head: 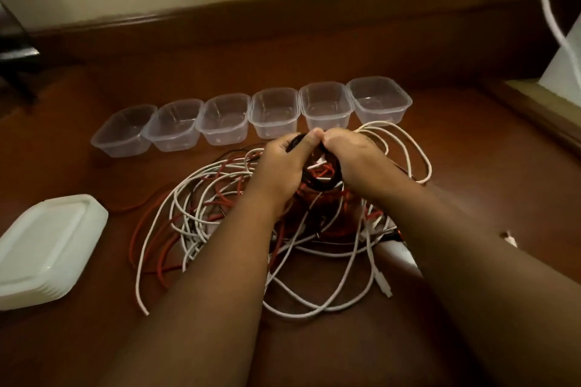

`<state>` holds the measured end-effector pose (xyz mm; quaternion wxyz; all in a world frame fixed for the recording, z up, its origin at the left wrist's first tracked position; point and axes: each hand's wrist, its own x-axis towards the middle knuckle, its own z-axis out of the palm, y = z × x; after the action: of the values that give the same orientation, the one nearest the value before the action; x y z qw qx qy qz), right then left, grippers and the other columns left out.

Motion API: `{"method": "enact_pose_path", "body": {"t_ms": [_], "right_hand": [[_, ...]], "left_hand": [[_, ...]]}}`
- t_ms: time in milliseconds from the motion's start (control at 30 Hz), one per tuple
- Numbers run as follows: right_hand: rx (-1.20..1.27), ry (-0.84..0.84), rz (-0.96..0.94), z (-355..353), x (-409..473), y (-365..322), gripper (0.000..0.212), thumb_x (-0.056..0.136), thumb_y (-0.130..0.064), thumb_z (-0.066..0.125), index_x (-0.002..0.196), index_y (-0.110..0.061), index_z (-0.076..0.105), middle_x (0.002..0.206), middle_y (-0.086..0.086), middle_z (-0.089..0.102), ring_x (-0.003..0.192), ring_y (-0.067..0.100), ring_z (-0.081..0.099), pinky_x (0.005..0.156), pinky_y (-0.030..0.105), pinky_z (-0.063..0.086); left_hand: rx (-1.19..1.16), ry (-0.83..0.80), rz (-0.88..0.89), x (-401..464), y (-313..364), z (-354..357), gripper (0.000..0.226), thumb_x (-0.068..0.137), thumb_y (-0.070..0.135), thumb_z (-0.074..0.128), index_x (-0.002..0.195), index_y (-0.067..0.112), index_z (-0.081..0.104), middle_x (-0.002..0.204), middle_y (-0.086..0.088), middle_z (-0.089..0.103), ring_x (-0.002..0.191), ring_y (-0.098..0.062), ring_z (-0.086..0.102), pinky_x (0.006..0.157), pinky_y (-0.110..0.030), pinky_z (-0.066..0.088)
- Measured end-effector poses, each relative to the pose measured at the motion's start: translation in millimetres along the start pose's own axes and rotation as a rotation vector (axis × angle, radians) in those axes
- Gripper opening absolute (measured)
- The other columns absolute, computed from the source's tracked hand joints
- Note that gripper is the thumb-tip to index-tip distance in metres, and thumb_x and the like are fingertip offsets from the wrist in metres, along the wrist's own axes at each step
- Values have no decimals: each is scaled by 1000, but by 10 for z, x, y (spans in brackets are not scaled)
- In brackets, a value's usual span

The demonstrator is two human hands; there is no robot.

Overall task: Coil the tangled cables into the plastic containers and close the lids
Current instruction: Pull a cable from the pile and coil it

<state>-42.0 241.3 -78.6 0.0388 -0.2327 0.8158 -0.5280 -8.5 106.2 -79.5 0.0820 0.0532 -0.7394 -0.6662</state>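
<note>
A tangle of white, red and black cables (220, 217) lies on the brown surface in front of me. Above it, both hands hold a coiled black cable (323, 184): my left hand (279, 166) grips its left side and my right hand (349, 157) grips its right side, thumbs meeting at the top. Several clear plastic containers (275, 113) stand in a row just beyond the hands, all without lids and with nothing inside. A stack of white lids (47, 245) sits at the left.
A raised wooden border (283, 6) runs along the back. A white cable (550, 16) hangs at the upper right over a white object (566, 69). A dark object (15, 50) stands at the far left.
</note>
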Motion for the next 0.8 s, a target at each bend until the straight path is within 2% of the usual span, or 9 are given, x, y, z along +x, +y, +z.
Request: {"method": "enact_pose_path", "body": {"t_ms": [100,233,333,433,500,567,600,700,800], "right_hand": [[-112,-62,-88,33,68,73,36,107,-34,33,106,-11,60,95,-1,61,88,12,58,81,32,46],[-176,-75,-141,-30,144,184,35,106,-37,35,110,-12,60,99,6,65,93,20,60,85,43,49],[-141,-36,-146,-43,137,201,33,106,-34,36,104,-13,61,91,4,63,84,16,59,80,39,47],[-58,7,-144,-7,100,189,32,107,-31,35,94,-15,60,82,4,61,75,16,57,71,38,47],[51,50,-107,-4,78,162,33,107,-31,35,85,-21,57,75,0,58,69,17,57,64,37,46],[118,111,-106,-22,71,168,34,106,-34,35,79,-26,54,71,-5,57,67,16,57,63,37,46],[127,146,-116,-34,65,166,34,105,-35,34,77,-27,53,68,-8,54,63,11,53,62,36,43],[208,199,-91,-53,34,163,32,99,-41,35,78,-27,54,67,-10,48,66,14,48,66,46,46],[304,220,-70,-53,0,130,33,103,-39,35,78,-28,54,65,-13,49,68,14,47,69,47,47]], "left_hand": [[38,17,-1,109,-55,-27,22,97,36,60,90,21,75,87,2,76,87,-13,72,85,-34,56],[43,-31,-12,173,-95,1,27,96,42,59,95,21,76,96,0,77,98,-16,71,98,-42,52],[-3,-59,-31,168,-84,35,28,96,42,58,96,20,76,98,0,77,101,-15,70,102,-43,50],[-106,-114,-21,128,-59,13,31,95,42,57,82,21,75,88,0,75,93,-17,70,95,-40,53],[-201,-142,-26,99,-40,5,36,95,43,54,74,20,71,75,1,71,77,-15,69,75,-33,58],[-325,-106,-50,96,-57,3,36,101,36,47,80,15,68,67,3,65,58,-8,60,53,-21,46],[-372,-83,-51,108,-71,-1,34,102,29,45,83,14,69,66,4,62,53,-6,53,49,-19,38],[-358,-49,1,146,-115,-8,30,100,11,43,92,15,71,69,2,59,56,-6,48,52,-21,33],[-297,-48,57,125,-104,22,22,100,7,48,100,13,69,84,-3,67,73,-13,61,68,-29,50]]}}
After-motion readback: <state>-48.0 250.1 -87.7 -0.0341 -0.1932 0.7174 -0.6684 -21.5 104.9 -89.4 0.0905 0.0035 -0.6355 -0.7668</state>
